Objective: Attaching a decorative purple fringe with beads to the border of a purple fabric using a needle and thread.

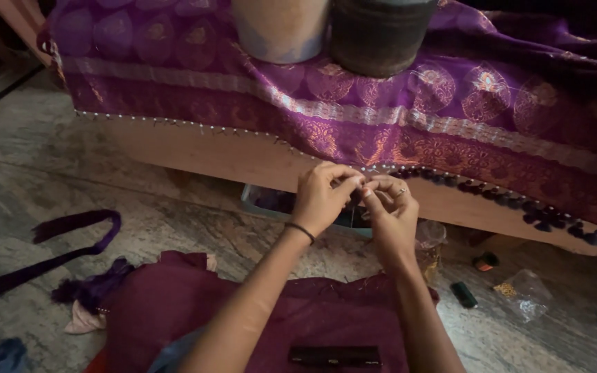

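A purple patterned cloth (395, 103) with a woven gold border hangs over a low wooden ledge (243, 155). Small beads run along its left hem and dark tassels (540, 211) along the right hem. My left hand (323, 197) and my right hand (390, 211) meet at the hem in the middle, fingertips pinched together on the cloth's edge. What lies between the fingertips is too small to make out. A dark band circles my left wrist, and a ring sits on a right finger.
Two round containers (281, 27) (380, 34) stand on the cloth. A maroon cloth (174, 297) covers my lap, with a dark flat case (334, 356) on it. Purple thread bundles (57, 242), a tray (264, 202), small plastic bags (523, 293) and spools lie on the stone floor.
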